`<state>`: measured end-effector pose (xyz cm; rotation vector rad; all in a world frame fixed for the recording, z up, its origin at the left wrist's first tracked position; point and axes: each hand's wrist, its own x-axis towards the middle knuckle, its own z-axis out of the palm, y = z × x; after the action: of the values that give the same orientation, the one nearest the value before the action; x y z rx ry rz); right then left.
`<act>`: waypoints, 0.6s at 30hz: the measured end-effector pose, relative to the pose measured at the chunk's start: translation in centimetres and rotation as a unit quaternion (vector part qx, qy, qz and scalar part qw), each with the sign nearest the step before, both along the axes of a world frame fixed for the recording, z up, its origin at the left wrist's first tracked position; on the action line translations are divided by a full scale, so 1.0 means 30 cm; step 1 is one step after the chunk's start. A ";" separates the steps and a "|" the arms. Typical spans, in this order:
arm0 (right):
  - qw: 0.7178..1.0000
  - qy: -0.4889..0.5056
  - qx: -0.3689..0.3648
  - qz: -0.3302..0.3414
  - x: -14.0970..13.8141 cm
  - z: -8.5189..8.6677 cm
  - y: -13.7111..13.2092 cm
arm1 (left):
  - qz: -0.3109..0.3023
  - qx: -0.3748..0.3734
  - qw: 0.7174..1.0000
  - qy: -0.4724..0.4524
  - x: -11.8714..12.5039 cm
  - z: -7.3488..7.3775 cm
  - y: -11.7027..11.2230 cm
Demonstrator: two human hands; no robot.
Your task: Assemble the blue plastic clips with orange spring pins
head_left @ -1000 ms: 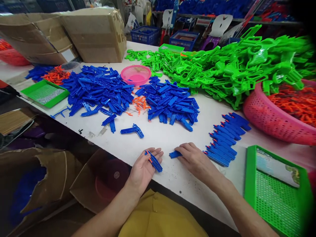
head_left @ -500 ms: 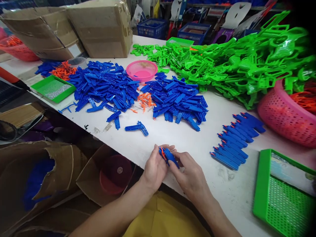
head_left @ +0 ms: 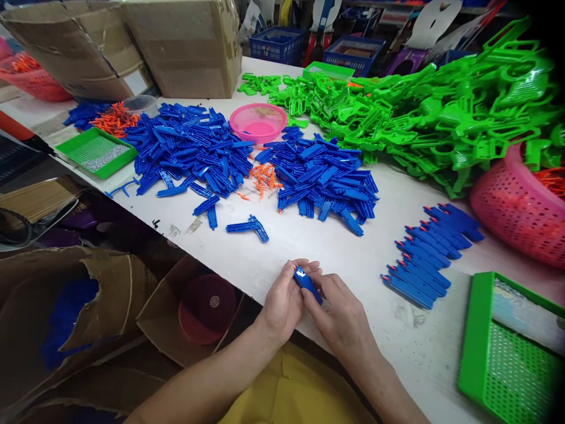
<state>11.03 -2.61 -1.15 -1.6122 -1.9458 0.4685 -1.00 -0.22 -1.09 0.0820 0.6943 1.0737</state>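
Note:
Above the table's front edge, both my hands hold one blue plastic toy gun body point(head_left: 308, 284) with a small orange tip. My left hand point(head_left: 282, 300) cradles it from below and the left, thumb at its upper end. With thumb and fingers, my right hand point(head_left: 342, 306) grips its lower end. The smooth blue outer face shows; the inside is hidden. To the right lies a staggered row of blue toy gun bodies point(head_left: 424, 259) with orange tips. Ahead, an L-shaped blue piece point(head_left: 248, 227) lies by itself, and a small heap of orange parts point(head_left: 265, 178) lies with thin springs.
Two blue heaps, left point(head_left: 189, 150) and right point(head_left: 324, 179), flank a pink basket point(head_left: 258, 129). Green toy gun frames point(head_left: 397, 118) pile up behind. At right are a larger pink basket point(head_left: 514, 206) and a green tray point(head_left: 474, 335). Cardboard boxes point(head_left: 189, 53) stand at back left.
The blue piece showed an orange part along its open side; now its smooth blue face covers that, with orange only at the tip. My hands stay close together; the view has shifted slightly.

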 end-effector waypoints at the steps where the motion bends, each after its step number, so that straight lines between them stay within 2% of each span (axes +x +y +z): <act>1: 1.000 -0.002 0.002 0.000 -0.001 0.001 0.000 | 0.001 0.008 1.000 0.006 0.002 -0.001 -0.002; 18: 0.997 -0.043 0.062 0.002 0.001 -0.005 -0.021 | 0.004 0.070 0.994 0.079 0.028 -0.008 -0.023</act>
<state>11.07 -3.25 -1.29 -1.5725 -2.0003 0.2793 -0.16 -0.92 -1.34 0.2878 0.7613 1.1317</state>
